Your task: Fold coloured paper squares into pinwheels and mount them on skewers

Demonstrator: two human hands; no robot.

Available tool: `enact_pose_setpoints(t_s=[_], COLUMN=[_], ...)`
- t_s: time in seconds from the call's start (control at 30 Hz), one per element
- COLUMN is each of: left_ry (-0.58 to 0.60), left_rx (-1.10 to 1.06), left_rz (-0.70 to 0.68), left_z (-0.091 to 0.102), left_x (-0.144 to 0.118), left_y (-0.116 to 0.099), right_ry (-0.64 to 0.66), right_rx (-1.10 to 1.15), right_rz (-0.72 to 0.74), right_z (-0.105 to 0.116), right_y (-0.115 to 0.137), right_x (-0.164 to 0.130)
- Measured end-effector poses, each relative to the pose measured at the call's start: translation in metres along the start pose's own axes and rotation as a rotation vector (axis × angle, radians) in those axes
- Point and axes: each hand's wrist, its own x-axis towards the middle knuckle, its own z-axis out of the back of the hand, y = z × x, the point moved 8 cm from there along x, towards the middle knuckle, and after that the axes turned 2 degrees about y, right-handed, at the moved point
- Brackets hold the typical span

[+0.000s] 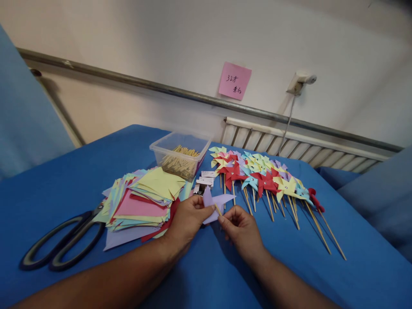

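A purple paper pinwheel [222,200] is held up between my two hands in the middle of the view. My left hand [189,216] is closed, pinching the pinwheel's left side between thumb and fingers. A short length of thin wooden stick [218,210] shows against the paper, and my right hand [240,229] pinches its near end; the rest of the stick is hidden by the fingers. Just behind my left hand lie small white boxes [206,178] with something shiny beside them. Left of that hand sits a messy stack of coloured paper pieces [141,206].
Large dark-handled scissors [69,240] lie left of the paper stack. A clear plastic box [161,149] with many wooden sticks [182,163] stands behind it. Several finished pinwheels [265,182] on sticks spread across the blue cloth [309,274] at right. A radiator [296,150] lines the wall.
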Motion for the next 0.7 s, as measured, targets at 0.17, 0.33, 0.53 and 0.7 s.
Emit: enact_pose_setpoints(t_s=[0.17,0.33,0.53,0.7], left_ry=[-0.011,-0.018,-0.061,-0.069], left_rx=[-0.003,-0.012,0.032,0.045], left_rz=[-0.006,0.001,0.0,-0.002], left_z=[0.0001,0.0008,0.0019,0.0013], left_x=[-0.001,-0.0004,-0.0016,-0.0042], left_y=[-0.0016,0.0007,-0.0031,-0.007], right_ry=[-0.01,-0.008,-0.006,0.001], right_rx=[-0.001,-0.007,-0.019,-0.036], right_rz=[0.002,0.027,0.045,0.068], right_z=[0.0007,0.0011,0.0014,0.0006], right_y=[0.0016,0.0006,-0.0016,-0.0037], right_x=[0.0001,0.0009,0.0022,0.0018])
